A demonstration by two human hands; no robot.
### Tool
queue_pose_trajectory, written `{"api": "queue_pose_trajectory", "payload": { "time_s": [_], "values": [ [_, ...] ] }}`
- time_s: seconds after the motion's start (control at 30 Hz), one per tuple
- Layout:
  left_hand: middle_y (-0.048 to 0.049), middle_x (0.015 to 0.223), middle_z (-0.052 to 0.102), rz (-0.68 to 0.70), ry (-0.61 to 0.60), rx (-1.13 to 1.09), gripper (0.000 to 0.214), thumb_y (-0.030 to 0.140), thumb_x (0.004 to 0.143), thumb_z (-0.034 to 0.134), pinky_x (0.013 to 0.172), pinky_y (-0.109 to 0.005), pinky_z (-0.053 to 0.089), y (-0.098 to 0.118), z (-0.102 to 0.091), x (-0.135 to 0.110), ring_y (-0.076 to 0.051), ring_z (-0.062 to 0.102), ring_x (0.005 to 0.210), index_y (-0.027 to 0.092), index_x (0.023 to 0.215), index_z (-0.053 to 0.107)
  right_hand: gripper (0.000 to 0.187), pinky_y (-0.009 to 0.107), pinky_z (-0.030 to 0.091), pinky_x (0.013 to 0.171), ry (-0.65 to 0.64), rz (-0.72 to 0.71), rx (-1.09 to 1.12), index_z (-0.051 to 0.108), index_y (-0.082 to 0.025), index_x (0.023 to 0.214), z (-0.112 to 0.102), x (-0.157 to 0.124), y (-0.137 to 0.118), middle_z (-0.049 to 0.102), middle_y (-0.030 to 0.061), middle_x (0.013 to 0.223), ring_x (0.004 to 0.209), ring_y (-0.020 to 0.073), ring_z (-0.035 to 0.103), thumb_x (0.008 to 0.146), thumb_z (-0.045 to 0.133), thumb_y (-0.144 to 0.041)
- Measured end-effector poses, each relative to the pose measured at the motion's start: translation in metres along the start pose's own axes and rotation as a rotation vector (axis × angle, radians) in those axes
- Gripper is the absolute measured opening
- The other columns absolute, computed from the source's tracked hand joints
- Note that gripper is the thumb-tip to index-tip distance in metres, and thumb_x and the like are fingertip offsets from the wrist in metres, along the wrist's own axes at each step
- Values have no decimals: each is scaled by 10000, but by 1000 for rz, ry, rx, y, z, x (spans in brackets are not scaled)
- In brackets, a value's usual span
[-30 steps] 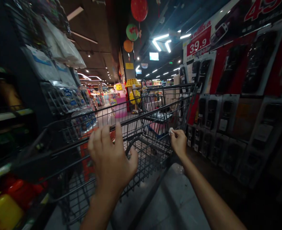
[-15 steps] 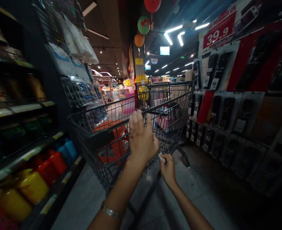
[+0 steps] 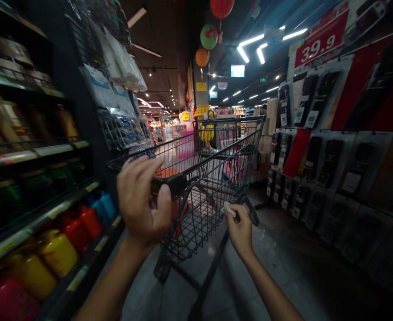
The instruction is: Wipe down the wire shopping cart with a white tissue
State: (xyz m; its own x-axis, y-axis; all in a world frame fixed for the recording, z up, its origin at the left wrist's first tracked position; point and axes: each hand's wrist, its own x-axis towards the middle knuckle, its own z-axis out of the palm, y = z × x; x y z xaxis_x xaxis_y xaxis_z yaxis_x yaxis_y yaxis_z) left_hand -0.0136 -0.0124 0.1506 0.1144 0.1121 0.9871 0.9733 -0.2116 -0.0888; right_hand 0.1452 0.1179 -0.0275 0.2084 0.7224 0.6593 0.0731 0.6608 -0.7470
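Observation:
A dark wire shopping cart [image 3: 213,196] stands ahead of me at an angle, its near corner capped with black plastic. My left hand [image 3: 145,200] is raised at that corner, fingers bent and thumb apart, with nothing seen in it. Whether it touches the cart I cannot tell. Lower and to the right, my right hand [image 3: 240,228] pinches a small crumpled white tissue-like wad [image 3: 229,208] between thumb and fingers, in front of the cart's side.
Shelves on the left hold yellow jugs [image 3: 58,253], red ones [image 3: 83,227] and blue ones. Packaged black goods [image 3: 337,162] hang on the right wall beneath a 39.9 price sign [image 3: 320,44]. An orange object [image 3: 178,214] shows behind the cart's mesh.
My left hand has moved left from the cart's side rim to its near corner, fingers now bent. The cart has turned in view. My right hand still pinches the white wad.

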Motion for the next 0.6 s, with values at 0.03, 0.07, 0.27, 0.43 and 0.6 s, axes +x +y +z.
{"api": "queue_pose_trajectory", "payload": {
  "time_s": [0.03, 0.07, 0.27, 0.43, 0.6],
  "values": [
    [-50, 1098, 634, -73, -45, -57, 330, 269, 868, 401, 984, -444, 402, -9, 4, 4, -228, 551, 1097, 227, 1154, 561, 117, 324, 469, 797, -17, -17, 17, 654, -179, 851, 5, 3, -6, 633, 56, 894, 876, 185, 588, 799, 561, -227],
    [-45, 1021, 647, -110, -107, -117, 308, 285, 898, 343, 912, -413, 434, -16, 9, 5, -209, 577, 1003, 221, 1078, 585, 121, 323, 469, 797, -39, -28, 33, 654, -180, 857, 10, 5, -10, 630, 56, 893, 879, 183, 587, 804, 555, -225],
    [-38, 703, 536, -60, -143, -179, 360, 332, 934, 233, 684, -367, 360, -25, 37, -1, -187, 485, 710, 211, 746, 515, 125, 331, 481, 788, -94, -2, 82, 663, -190, 835, 21, -15, 8, 639, 55, 863, 870, 189, 592, 820, 552, -243],
    [-16, 679, 482, -91, -52, -174, 318, 312, 930, 255, 672, -357, 318, -13, 49, -2, -179, 454, 694, 219, 710, 463, 131, 357, 489, 784, -96, 43, 37, 686, -186, 824, 5, -10, 14, 653, 62, 855, 859, 206, 600, 803, 584, -266],
    [-3, 673, 460, -107, -33, -154, 280, 291, 923, 276, 680, -354, 309, -8, 60, -1, -174, 445, 697, 219, 717, 452, 199, 395, 481, 874, 91, -137, 75, 663, -197, 1007, -4, 49, -57, 632, 78, 1032, 996, 213, 590, 841, 563, -244]
  ]
}}
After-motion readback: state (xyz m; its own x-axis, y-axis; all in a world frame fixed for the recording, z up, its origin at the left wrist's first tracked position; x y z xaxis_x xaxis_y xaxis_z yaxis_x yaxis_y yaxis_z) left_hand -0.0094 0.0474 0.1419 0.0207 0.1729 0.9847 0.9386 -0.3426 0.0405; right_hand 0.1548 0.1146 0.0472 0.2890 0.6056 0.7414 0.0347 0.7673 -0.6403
